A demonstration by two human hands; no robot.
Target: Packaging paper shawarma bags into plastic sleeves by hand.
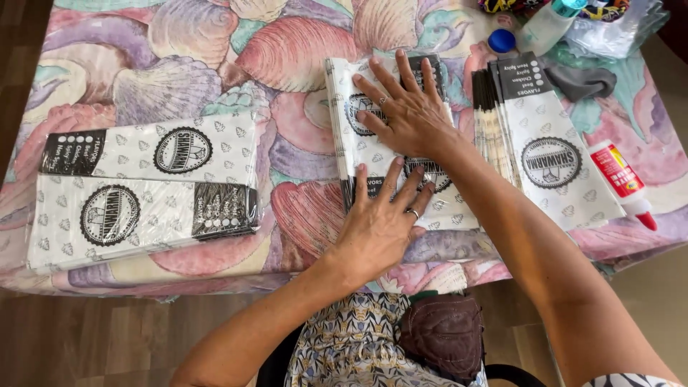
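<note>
Nearest the camera sat the person's lap in a patterned garment, with a dark brown pouch (444,335) resting on it. Beyond it the worktop (215,43) spread wide, covered in a cloth printed with large pastel seashells.

At the left lay two plastic-wrapped bundles of paper bags (147,188), white with round black emblems and black end panels, set side by side and shiny under the film. In the middle lay a flat white paper bag (344,107) of the same print, lengthwise away from the person. To its right a loose stack of such bags (548,147) fanned out, thin edges showing.

The right hand (403,111) pressed flat on the upper part of the middle bag, fingers spread, its grip open and closed around nothing. The left hand (380,226) lay flat on the bag's near end, fingers stretched forward, likewise holding nothing; a ring showed on each hand.

Smaller things stood at the right edge: a clear plastic bottle (548,25) lying tilted, a grey cloth (584,80), a white and red glue tube (625,183) with a red tip, and a round blue cap (502,40).
</note>
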